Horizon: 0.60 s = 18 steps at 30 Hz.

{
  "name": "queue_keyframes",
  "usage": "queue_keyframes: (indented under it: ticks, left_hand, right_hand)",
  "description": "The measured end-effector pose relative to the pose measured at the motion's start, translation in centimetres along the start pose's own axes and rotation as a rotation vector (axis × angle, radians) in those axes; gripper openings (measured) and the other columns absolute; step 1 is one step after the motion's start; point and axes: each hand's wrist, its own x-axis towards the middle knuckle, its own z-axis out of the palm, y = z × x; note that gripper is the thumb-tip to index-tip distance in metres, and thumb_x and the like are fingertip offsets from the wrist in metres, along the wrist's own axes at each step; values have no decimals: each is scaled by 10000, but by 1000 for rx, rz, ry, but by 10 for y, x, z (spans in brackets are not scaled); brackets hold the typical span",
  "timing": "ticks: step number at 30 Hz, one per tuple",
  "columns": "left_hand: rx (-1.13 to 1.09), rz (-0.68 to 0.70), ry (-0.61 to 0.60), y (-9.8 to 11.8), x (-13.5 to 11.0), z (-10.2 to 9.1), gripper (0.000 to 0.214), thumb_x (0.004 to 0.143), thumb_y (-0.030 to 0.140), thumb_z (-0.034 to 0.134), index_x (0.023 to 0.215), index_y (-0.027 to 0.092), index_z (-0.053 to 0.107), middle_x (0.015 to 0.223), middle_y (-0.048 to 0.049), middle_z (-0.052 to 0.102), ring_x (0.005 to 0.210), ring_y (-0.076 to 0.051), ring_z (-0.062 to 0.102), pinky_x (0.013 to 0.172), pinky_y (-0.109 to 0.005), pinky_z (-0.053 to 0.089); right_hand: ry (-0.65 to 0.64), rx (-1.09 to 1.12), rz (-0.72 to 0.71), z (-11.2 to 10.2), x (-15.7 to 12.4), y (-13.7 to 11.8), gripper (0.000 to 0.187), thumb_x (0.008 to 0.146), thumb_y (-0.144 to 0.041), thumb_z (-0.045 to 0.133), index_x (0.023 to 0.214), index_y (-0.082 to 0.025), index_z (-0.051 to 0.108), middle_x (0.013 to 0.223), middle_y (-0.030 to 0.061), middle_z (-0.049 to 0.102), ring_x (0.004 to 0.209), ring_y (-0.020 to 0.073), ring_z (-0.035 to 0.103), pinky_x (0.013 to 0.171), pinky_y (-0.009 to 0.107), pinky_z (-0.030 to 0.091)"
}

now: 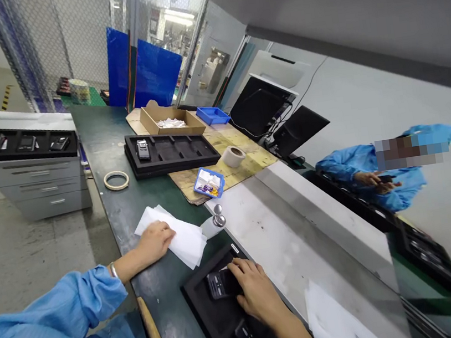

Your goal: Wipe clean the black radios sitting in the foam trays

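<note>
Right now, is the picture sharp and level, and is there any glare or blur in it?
Head view: strongly tilted and wide-angle, so the bench and wall lean; light even, shadows soft. Left hand on the white cloth and right hand on a device in the black tray look sharp. A co-worker's face is blurred out.
</note>
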Motion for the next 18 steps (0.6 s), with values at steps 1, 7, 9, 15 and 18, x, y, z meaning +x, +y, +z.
queue_keyframes:
  ticks: [1, 7, 9, 15, 18]
  left_hand:
    - [-30, 70, -56, 10, 6, 3, 248, 957, 223, 483, 1044, 217, 716, 1024, -76, 670, 988, -208, 610, 894, -337, 483]
    - [-108, 275, -309, 54, 50, 30, 106, 766, 218, 721, 859, 169, 708, 842, -75, 664, 792, -233, 651, 716, -307, 498]
    - [-124, 280, -343, 54, 59, 33, 95, 759, 184, 702, 846, 148, 702, 809, -86, 664, 747, -240, 648, 688, -311, 489]
    - [-255, 252, -331, 31, 59, 33, 127, 847, 147, 567, 817, 162, 689, 812, -46, 675, 742, -177, 629, 724, -254, 459]
    - [-342, 243, -295, 21, 53, 31, 127, 877, 157, 562, 865, 166, 688, 874, -27, 686, 799, -150, 630, 765, -223, 452]
  right_hand:
    - [6, 41, 12, 0, -4, 0, 713, 614, -102, 558, 1320, -195, 534, 1397, 107, 487, 1274, 312, 443, 1093, 477, 355]
    - [126, 248, 160, -2, -47, -8, 558, 734, -181, 526, 1291, -163, 490, 1316, 125, 499, 1167, 259, 550, 994, 385, 481]
    - [183, 288, 222, 0, -63, -12, 509, 758, -215, 519, 1263, -168, 481, 1275, 121, 514, 1108, 252, 586, 941, 386, 513]
    - [469, 373, 364, 22, -81, -30, 441, 816, -366, 567, 1214, -199, 473, 1176, 105, 557, 1050, 259, 614, 905, 414, 528]
    - [565, 398, 472, 26, -67, -43, 490, 815, -460, 594, 1198, -170, 494, 1132, 119, 569, 1025, 281, 615, 872, 419, 531]
